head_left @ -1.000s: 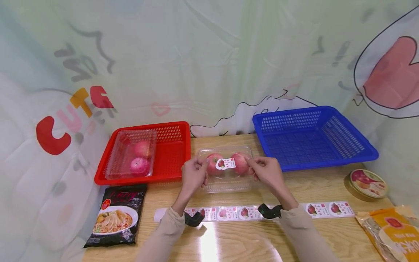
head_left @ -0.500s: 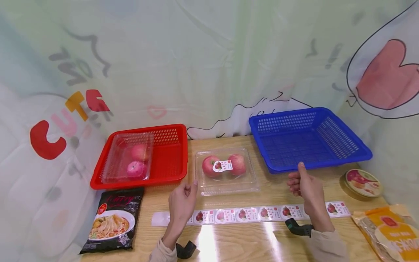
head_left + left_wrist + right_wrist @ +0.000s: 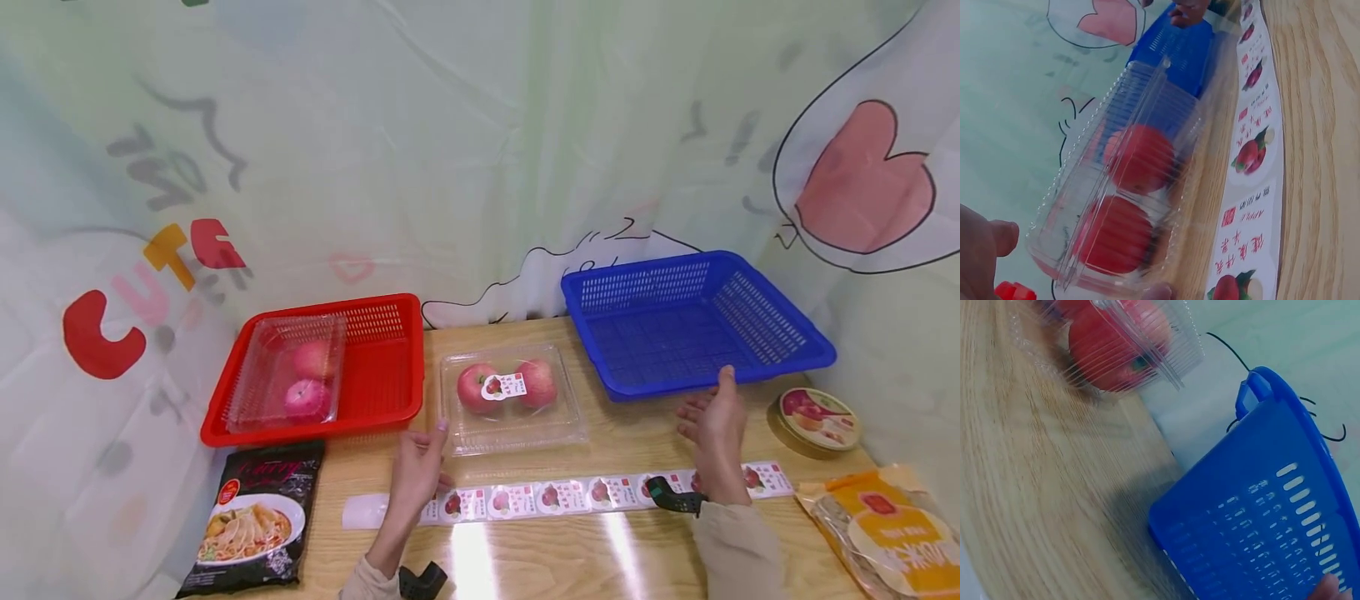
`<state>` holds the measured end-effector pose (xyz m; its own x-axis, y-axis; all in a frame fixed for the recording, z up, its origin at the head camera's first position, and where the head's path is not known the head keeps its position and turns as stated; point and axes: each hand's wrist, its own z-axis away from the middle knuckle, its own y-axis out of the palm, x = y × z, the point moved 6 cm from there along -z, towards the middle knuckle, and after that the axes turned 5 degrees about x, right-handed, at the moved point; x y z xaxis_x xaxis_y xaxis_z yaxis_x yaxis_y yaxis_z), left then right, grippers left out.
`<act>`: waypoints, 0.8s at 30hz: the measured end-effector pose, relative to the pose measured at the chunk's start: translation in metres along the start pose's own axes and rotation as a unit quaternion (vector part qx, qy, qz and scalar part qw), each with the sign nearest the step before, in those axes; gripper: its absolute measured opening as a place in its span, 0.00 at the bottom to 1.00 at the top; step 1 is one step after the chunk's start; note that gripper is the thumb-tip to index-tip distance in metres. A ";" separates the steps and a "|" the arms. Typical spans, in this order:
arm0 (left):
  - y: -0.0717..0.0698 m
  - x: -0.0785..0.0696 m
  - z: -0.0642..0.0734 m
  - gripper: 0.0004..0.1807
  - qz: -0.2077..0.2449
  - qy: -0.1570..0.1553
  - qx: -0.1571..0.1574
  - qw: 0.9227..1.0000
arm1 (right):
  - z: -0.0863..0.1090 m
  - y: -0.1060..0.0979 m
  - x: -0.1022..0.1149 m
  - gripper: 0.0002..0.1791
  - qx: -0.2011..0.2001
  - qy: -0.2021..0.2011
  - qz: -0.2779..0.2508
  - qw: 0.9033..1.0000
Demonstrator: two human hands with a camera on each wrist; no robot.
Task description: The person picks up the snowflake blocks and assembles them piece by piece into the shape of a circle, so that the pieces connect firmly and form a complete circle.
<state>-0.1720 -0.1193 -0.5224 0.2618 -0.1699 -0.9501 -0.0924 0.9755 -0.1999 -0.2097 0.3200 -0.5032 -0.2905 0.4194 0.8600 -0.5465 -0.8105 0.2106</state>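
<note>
A clear plastic clamshell box (image 3: 517,433) sits mid-table with two red apples (image 3: 477,388) inside and an apple label (image 3: 504,387) across its lid. My left hand (image 3: 416,467) is at the box's front left corner, thumb raised and fingers loosely bent, holding nothing. At the right, my right hand (image 3: 718,421) is at the front rim of the blue basket (image 3: 600,367), its thumb overlapping the rim in the head view. A fingertip (image 3: 1329,587) shows against the basket's slotted wall in the right wrist view.
The red basket (image 3: 390,375) at left holds another clear box (image 3: 258,358) of fruit. A strip of apple labels (image 3: 551,497) runs along the front. Around it lie a black noodle packet (image 3: 251,517), a round tin (image 3: 817,419) and an orange packet (image 3: 892,529).
Both hands have let go of the apple box, now lying on the table. My left hand has drawn back left; my right hand has moved right to the blue basket. The view has shifted slightly.
</note>
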 end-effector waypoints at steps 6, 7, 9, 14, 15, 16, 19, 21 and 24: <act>0.005 0.004 -0.003 0.29 0.034 -0.018 0.028 0.999 | -0.004 0.009 -0.004 0.20 -0.052 -0.033 0.014 0.998; 0.006 0.004 -0.004 0.28 0.041 -0.018 0.032 0.998 | -0.005 0.010 -0.005 0.20 -0.057 -0.037 0.013 0.998; 0.008 0.003 -0.005 0.26 0.048 -0.019 0.036 0.998 | -0.006 0.012 -0.008 0.19 -0.066 -0.041 0.020 0.997; 0.014 0.004 -0.009 0.25 0.067 -0.025 0.037 0.997 | -0.010 0.008 -0.014 0.16 -0.112 -0.063 0.044 0.991; 0.015 0.004 -0.009 0.25 0.077 -0.028 0.040 0.996 | -0.010 0.008 -0.014 0.16 -0.122 -0.070 0.049 0.989; 0.016 0.005 -0.010 0.25 0.087 -0.031 0.043 0.995 | -0.011 0.007 -0.015 0.15 -0.131 -0.075 0.051 0.987; 0.019 0.005 -0.011 0.24 0.126 -0.041 0.062 0.989 | -0.013 0.006 -0.015 0.14 -0.145 -0.089 0.052 0.984; 0.020 0.005 -0.012 0.22 0.152 -0.045 0.078 0.984 | -0.014 0.007 -0.015 0.14 -0.149 -0.099 0.048 0.983; 0.021 0.003 -0.013 0.21 0.171 -0.046 0.097 0.979 | -0.014 0.011 -0.016 0.12 -0.143 -0.113 0.017 0.983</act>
<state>-0.1853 -0.1006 -0.5322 0.3337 0.1766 -0.9260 -0.0073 0.9828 0.1848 -0.2222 0.3105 -0.5212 -0.1470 0.2665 0.9526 -0.7480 -0.6601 0.0692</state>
